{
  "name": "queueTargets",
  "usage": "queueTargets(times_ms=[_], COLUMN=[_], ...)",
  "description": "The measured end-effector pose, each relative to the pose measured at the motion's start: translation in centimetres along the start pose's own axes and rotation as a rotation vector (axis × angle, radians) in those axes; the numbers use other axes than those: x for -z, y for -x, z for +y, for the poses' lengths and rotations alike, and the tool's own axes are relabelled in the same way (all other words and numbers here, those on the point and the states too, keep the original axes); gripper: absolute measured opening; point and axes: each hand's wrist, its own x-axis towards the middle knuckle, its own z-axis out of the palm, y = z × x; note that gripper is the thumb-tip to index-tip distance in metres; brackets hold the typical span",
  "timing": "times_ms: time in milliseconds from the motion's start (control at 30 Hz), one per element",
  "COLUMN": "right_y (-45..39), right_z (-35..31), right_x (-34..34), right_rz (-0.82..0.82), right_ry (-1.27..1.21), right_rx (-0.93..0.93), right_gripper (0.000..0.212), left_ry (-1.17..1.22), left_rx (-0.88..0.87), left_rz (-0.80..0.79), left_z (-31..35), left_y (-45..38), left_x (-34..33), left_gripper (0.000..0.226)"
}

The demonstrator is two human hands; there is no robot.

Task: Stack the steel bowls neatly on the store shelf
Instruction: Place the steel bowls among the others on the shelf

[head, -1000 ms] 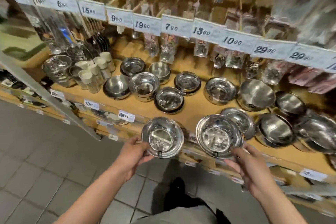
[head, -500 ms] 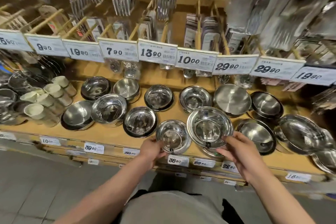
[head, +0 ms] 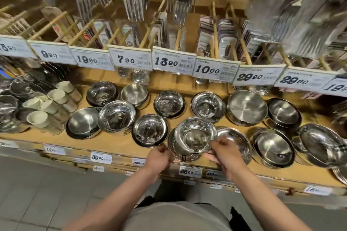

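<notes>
The two steel bowls, side by side half a second ago, now overlap: the upper bowl (head: 195,137) sits over the lower bowl (head: 180,153) at the wooden shelf (head: 116,146) front. The left hand (head: 158,157) grips the lower one's edge; the right hand (head: 226,153) pinches the upper rim.

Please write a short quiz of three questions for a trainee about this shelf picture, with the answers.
1. True or false: both hands hold the nested steel bowls.
2. Which price tag hangs right of the 13.90 tag? A) 10.00 B) 7.90 C) 19.90
3. Fill in: the cream cups stand at the ___ end of the wooden shelf.

Key: 1 true, the left hand and right hand grip them. 2 A. 3 left.
</notes>
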Motion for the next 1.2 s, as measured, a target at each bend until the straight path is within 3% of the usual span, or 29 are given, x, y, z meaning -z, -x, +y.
queueTargets(times_ms=[167,300,400,467,567,700,867,1033,1200], right_y=[-0.6,-0.5,-0.2,0.1,0.1,0.1,0.2,0.0,-0.1], right_z=[1.9,3.1,3.7,3.6,3.5,3.9,3.7,4.1,4.5], right_x=[-2.6,-3.0,-3.6,-3.9,-4.0,-4.2,-4.4,-4.1,-4.2], right_rz=[0.083,0.226,0.313,0.359,0.344,0.314,0.355,0.38,0.357], right_ry=[0.089,0.218,0.432,0.572,0.8,0.924,0.897,0.559,0.424], right_rx=[0.009,0.107,0.189,0.238,0.244,0.222,0.158,0.079,0.046], right_gripper=[0.033,0.02,0.016,0.015,0.019,0.022,0.018,0.011,0.009], left_ry=[-0.064,-0.332,-0.408,-0.452,-0.448,-0.472,-0.497,-0.441,-0.428], left_rx=[-0.069,-0.235,-0.244,-0.233,-0.227,-0.277,-0.269,-0.225,-0.209], left_rz=[-0.028,0.003,-0.036,-0.072,-0.122,-0.136,-0.131,-0.133,-0.141], left_z=[0.6,1.9,2.5,2.9,3.1,3.0,3.1,3.1,3.2], left_y=[1.0,1.7,1.4,1.4,1.3,1.4,1.7,1.7,1.7], left_x=[1.6,2.1,2.0,1.9,2.0,2.4,2.3,2.0,2.0], left_gripper=[0.017,0.013,0.036,0.04,0.042,0.039,0.044,0.055,0.049])
